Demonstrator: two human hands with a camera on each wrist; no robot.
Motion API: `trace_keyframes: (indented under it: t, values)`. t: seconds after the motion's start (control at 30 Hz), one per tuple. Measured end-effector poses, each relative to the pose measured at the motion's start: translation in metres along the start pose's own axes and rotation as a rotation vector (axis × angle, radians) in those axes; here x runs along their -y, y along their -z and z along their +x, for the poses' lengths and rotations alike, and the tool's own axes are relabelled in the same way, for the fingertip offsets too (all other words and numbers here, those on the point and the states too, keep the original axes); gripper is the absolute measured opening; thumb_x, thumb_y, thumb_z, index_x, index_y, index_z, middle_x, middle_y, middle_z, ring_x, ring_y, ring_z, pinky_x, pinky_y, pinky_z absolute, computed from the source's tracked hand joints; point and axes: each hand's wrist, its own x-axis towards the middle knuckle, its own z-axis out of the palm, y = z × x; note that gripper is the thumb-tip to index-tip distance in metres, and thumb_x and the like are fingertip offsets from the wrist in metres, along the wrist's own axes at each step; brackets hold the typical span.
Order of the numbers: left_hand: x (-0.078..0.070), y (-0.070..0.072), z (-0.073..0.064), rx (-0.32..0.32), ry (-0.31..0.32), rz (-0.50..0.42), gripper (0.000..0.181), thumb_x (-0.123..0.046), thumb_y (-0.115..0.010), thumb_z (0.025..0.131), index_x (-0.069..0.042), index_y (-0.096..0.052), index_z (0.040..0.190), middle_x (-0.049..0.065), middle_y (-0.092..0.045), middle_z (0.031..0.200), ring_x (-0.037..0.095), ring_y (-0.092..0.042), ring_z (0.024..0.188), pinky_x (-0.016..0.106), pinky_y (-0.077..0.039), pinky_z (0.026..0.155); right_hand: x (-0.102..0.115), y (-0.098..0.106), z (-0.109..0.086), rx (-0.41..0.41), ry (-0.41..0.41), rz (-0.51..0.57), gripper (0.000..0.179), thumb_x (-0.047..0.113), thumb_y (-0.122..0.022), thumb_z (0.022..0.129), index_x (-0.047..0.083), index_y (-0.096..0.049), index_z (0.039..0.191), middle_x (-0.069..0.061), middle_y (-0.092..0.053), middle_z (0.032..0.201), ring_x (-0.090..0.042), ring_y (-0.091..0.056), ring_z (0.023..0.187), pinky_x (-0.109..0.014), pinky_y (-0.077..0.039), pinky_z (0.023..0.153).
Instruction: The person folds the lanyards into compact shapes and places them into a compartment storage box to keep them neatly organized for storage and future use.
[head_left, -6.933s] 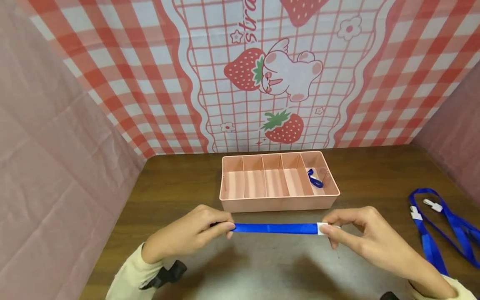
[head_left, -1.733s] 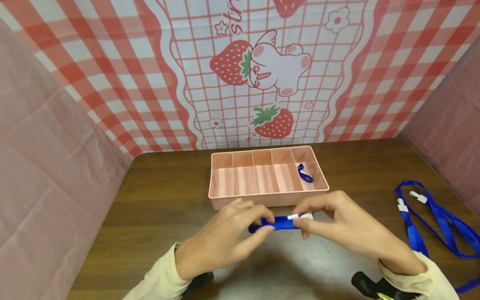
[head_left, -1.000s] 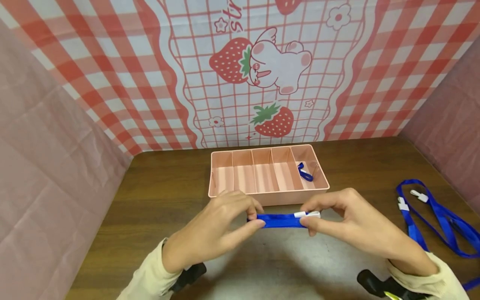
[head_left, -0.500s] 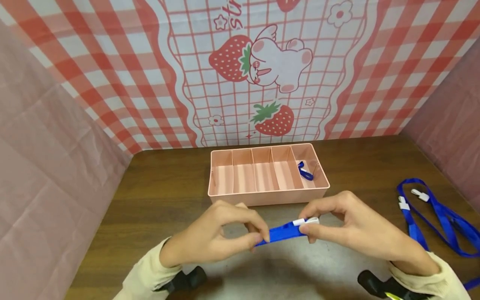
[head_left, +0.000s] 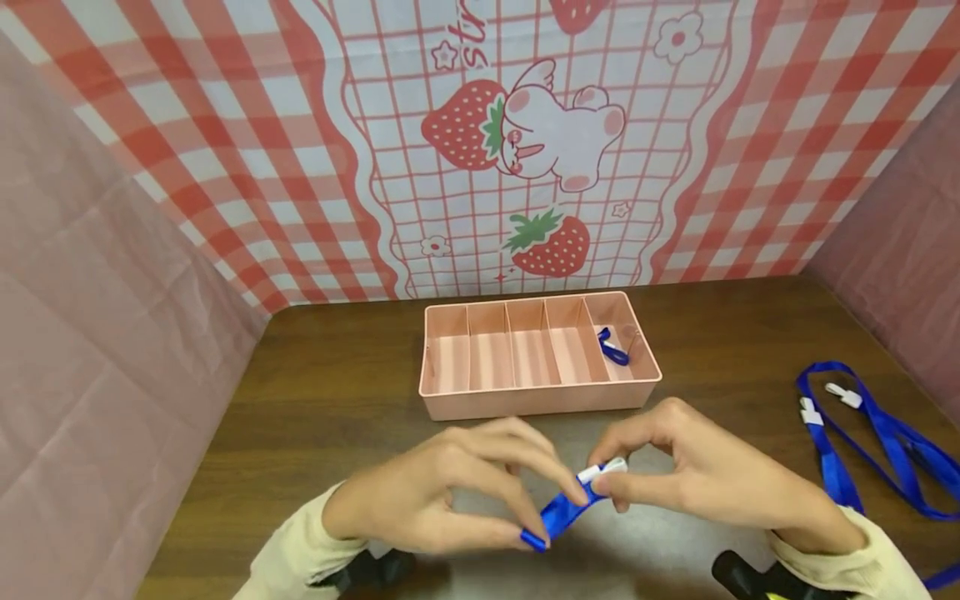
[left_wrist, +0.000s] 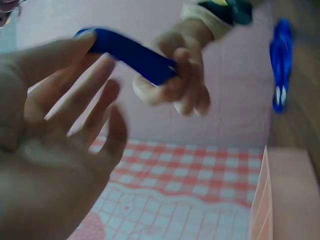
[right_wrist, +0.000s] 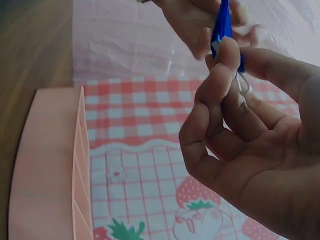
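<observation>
A blue lanyard (head_left: 558, 514), folded into a short flat strip, is stretched between both hands in front of the box. My right hand (head_left: 675, 475) pinches its upper end beside the white plastic clips (head_left: 600, 472). The left hand (head_left: 450, 487) pinches the lower end between thumb and finger, where the strap curls over. Its other fingers are spread along the strip. From the left wrist the lanyard (left_wrist: 132, 55) shows as an arched band running to the right fingers. In the right wrist view the strap (right_wrist: 222, 25) rises from the right hand's fingertips.
A pink box (head_left: 540, 402) with several compartments stands behind the hands. A small folded blue lanyard (head_left: 615, 350) lies in its far-right compartment. More blue lanyards (head_left: 892, 433) with white clips lie loose at the right of the table. A strawberry-print cloth (head_left: 540, 208) hangs behind.
The long stretched strap is now folded into a much shorter strip. Over the last half second its left end swung down toward the person, and the left fingers spread and shifted along it.
</observation>
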Motion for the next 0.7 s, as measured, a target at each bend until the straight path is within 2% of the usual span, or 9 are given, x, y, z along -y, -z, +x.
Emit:
trace_keyframes:
  t: [0.1,0.13,0.2,0.33,0.43,0.5,0.57,0.7]
  values:
    - [-0.003,-0.002,0.000,0.138,0.003,-0.073,0.007,0.003,-0.063,0.094,-0.001,-0.069,0.096,0.015,-0.066,0.125,0.015,-0.054,0.129,0.030,-0.044,0.106,-0.002,-0.007,0.002,0.041,0.067,-0.013,0.018,0.010,-0.068,0.095,0.027,-0.070,0.099,0.020,-0.065,0.074,-0.001,-0.063,0.070,-0.024,-0.052,0.062]
    - [-0.003,-0.002,0.000,0.159,0.020,-0.078,0.008,0.002,-0.061,0.095,-0.001,-0.068,0.098,0.013,-0.067,0.123,0.011,-0.055,0.127,0.027,-0.045,0.104,-0.002,-0.009,0.003,0.043,0.077,-0.021,0.017,0.010,-0.068,0.095,0.026,-0.070,0.099,0.020,-0.065,0.074,0.000,-0.062,0.070,-0.023,-0.052,0.061]
    - [-0.005,-0.003,-0.003,0.148,0.053,-0.012,0.009,-0.002,-0.060,0.098,-0.003,-0.068,0.102,0.006,-0.070,0.115,0.002,-0.060,0.115,0.019,-0.048,0.095,-0.002,-0.012,0.003,0.037,0.069,-0.047,0.014,0.014,-0.068,0.096,0.027,-0.070,0.098,0.022,-0.064,0.074,0.002,-0.060,0.069,-0.021,-0.050,0.059]
    - [-0.005,-0.010,-0.005,0.015,0.091,0.226,0.012,-0.008,-0.061,0.099,-0.009,-0.069,0.108,-0.002,-0.067,0.110,-0.005,-0.058,0.099,0.010,-0.046,0.086,-0.002,-0.019,0.007,-0.034,0.000,-0.087,0.012,0.019,-0.067,0.097,0.030,-0.071,0.096,0.023,-0.064,0.074,0.002,-0.060,0.068,-0.021,-0.049,0.057]
    - [-0.002,-0.017,-0.003,-0.103,0.113,0.352,0.016,-0.006,-0.065,0.097,-0.009,-0.072,0.111,-0.001,-0.062,0.109,-0.002,-0.057,0.095,0.008,-0.045,0.084,-0.001,-0.027,0.012,-0.175,-0.049,-0.117,0.013,0.018,-0.068,0.096,0.031,-0.073,0.095,0.021,-0.067,0.078,-0.001,-0.063,0.072,-0.024,-0.051,0.064]
    - [-0.001,-0.021,-0.001,-0.180,0.143,0.379,0.023,-0.004,-0.067,0.094,-0.008,-0.071,0.117,0.000,-0.061,0.107,0.000,-0.057,0.091,0.008,-0.046,0.081,-0.001,-0.032,0.015,-0.283,-0.058,-0.129,0.016,0.014,-0.070,0.094,0.030,-0.073,0.094,0.019,-0.069,0.081,-0.004,-0.065,0.076,-0.026,-0.052,0.069]
    - [0.000,-0.024,0.003,-0.253,0.191,0.365,0.032,-0.003,-0.068,0.093,-0.006,-0.065,0.125,-0.001,-0.063,0.102,0.001,-0.056,0.089,0.009,-0.047,0.079,0.001,-0.036,0.017,-0.368,-0.068,-0.122,0.018,0.011,-0.072,0.092,0.028,-0.075,0.094,0.017,-0.071,0.086,-0.007,-0.067,0.082,-0.027,-0.053,0.075]
    - [0.001,-0.029,0.007,-0.388,0.273,0.320,0.045,-0.003,-0.069,0.092,-0.007,-0.052,0.134,-0.003,-0.063,0.091,0.001,-0.057,0.084,0.012,-0.049,0.075,0.001,-0.040,0.018,-0.400,-0.062,-0.029,0.017,0.007,-0.071,0.092,0.022,-0.076,0.097,0.011,-0.073,0.091,-0.012,-0.069,0.087,-0.027,-0.055,0.076]
